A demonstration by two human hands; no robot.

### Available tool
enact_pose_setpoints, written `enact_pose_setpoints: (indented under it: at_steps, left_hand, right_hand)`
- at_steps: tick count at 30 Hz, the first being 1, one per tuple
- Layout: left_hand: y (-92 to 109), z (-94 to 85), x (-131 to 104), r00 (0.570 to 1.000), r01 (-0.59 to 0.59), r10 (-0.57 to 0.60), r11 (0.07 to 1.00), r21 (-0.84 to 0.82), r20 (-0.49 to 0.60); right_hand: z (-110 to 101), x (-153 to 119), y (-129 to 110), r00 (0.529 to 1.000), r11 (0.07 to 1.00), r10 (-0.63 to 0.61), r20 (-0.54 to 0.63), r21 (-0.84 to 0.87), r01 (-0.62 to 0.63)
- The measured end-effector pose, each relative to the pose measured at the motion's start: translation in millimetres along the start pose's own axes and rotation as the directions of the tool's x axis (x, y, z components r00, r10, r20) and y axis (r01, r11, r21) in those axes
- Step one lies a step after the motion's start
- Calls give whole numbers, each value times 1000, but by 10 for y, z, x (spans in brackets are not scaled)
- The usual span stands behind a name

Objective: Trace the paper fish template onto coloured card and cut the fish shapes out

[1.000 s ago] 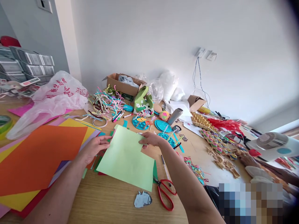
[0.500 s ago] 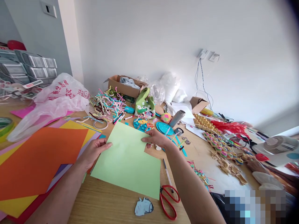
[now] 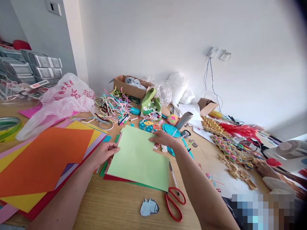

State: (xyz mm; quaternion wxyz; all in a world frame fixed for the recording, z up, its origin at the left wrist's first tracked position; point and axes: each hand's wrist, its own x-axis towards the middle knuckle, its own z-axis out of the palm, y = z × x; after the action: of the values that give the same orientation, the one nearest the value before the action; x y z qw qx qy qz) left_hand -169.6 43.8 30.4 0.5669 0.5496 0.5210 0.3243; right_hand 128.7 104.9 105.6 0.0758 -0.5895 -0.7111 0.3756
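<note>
A light green sheet of paper (image 3: 139, 156) lies over red and green sheets, whose edges show beneath it. My left hand (image 3: 107, 151) pinches its left edge, thumb on top. Fingers closed, my right hand (image 3: 163, 139) grips the sheet near its upper right side, where a notch is cut from the corner. Close to the lower right corner are red-handled scissors (image 3: 176, 204), their blades hidden by the paper, and a pen (image 3: 174, 175). A blue-grey paper fish cutout (image 3: 149, 207) rests on the table below the sheet.
Orange paper (image 3: 45, 159) tops a stack of coloured sheets at left, with yellow-green tape (image 3: 11, 127) beyond. Pipe cleaners (image 3: 112, 105), a green bag (image 3: 151, 107), a metal flask (image 3: 184, 119) and blue discs (image 3: 171, 130) stand behind. Another person's hand (image 3: 263, 169) is at far right.
Red and green sheets now show under the light green sheet's lower and left edges. The sheet's lower edge has come up slightly, both hands still on it. The view has shifted a little.
</note>
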Motion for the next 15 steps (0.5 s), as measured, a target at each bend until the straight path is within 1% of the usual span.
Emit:
enact_pose_setpoints:
  at_steps: [3,7,11,15]
  left_hand:
    - [-67,8,33,997,64,-68,985,159,20]
    - [-152,-4,86,994,108,-99,947,304,-46]
    - [-191,-28,111,990,126,-77,858,497,-119]
    - [-172,-39,102,989,119,-33,757,643,-145]
  right_hand:
    - [155,132,72,998,998,40,57,-56,-36]
    - [362,307,123,991,990,86,107,-120,-73]
    - [465,428,86,986,976,114,122,-200,-88]
    - [499,486,6,988,950,113,102,-302,-77]
